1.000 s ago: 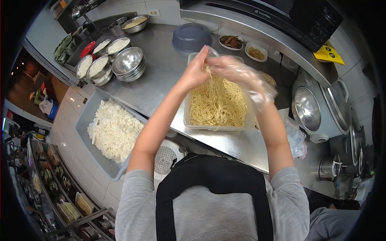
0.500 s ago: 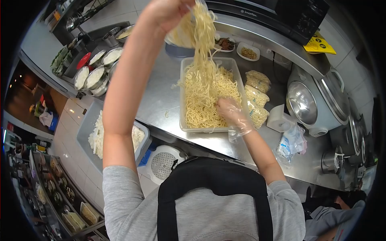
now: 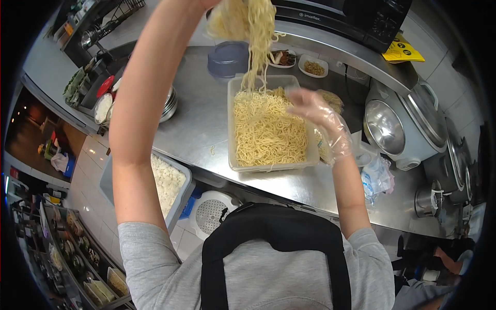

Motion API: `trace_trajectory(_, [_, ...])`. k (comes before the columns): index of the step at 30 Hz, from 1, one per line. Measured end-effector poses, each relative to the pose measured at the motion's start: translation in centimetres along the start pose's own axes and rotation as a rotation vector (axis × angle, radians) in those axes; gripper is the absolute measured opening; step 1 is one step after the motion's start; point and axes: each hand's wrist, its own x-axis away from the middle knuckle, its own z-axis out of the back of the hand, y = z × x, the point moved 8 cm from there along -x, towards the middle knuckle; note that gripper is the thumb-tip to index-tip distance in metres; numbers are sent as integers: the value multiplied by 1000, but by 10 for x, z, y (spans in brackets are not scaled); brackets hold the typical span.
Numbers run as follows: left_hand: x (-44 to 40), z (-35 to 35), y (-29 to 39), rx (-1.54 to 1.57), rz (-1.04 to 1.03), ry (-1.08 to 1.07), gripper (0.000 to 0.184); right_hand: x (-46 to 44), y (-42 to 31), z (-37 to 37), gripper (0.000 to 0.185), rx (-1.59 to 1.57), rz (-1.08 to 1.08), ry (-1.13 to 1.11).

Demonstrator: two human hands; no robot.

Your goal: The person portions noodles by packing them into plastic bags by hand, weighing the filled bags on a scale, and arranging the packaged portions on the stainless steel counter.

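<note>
A clear rectangular tub point(image 3: 231, 129) on the steel counter holds a thick layer of yellow noodles point(image 3: 271, 134). Long strands of lifted noodles point(image 3: 260, 39) hang above its far left side from my raised left hand point(image 3: 206, 2). Only the edge of that hand shows at the top of the view, and its fingers are out of frame. My right hand point(image 3: 315, 111), in a clear plastic glove, is over the tub's right rim with its fingers apart and nothing in them.
A grey bin of white rice point(image 3: 168, 183) stands at the left below the counter. Behind the tub are a blue-grey lid point(image 3: 228, 58) and two small dishes of food point(image 3: 313, 66). Noodle bags, a steel bowl point(image 3: 384, 127) and a plastic bag point(image 3: 376, 178) lie right. Another person's arm point(image 3: 448, 261) shows lower right.
My left hand has risen from the tub to the top edge with noodles hanging. My right hand went down into the noodles, then came up and out to the right rim.
</note>
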Motion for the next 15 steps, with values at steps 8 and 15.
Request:
trace_trajectory(8, [77, 19, -145, -98, 268, 313, 69, 2, -23, -71, 62, -467, -266, 171])
trace_trajectory(15, [117, 44, -210, -292, 498, 95, 82, -15, -7, -23, 21, 716, -134, -113])
